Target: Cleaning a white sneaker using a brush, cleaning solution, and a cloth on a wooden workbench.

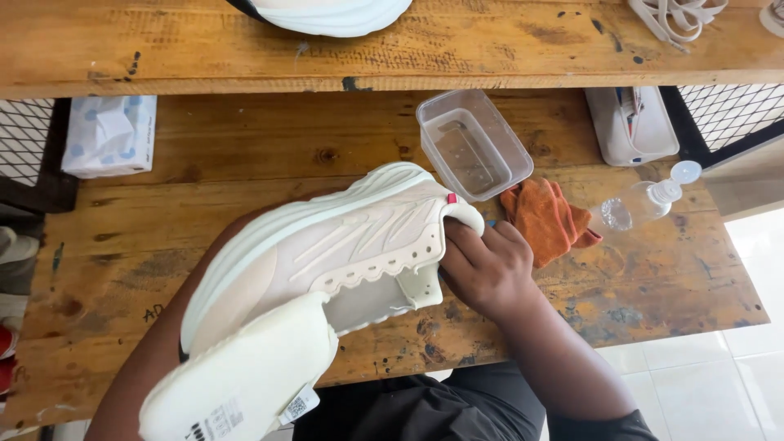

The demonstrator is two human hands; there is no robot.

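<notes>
I hold a white sneaker (327, 253) tilted above the wooden workbench (122, 245), sole turned away from me and its padded tongue (245, 376) pointing at me. My right hand (486, 265) grips the shoe at the collar by the heel, fingers curled over the edge near a small red tab. My left forearm (151, 359) runs along under the sole. The left hand itself is hidden behind the shoe and carries it from below.
Past the shoe lie a clear plastic tub (469, 143), an orange cloth (543, 216) and a clear pump bottle (645, 200) on its side. A tissue pack (110, 135) sits far left, a white tray (633, 122) far right. On the upper shelf (490, 49) rest another white shoe (335, 15) and white laces (678, 16).
</notes>
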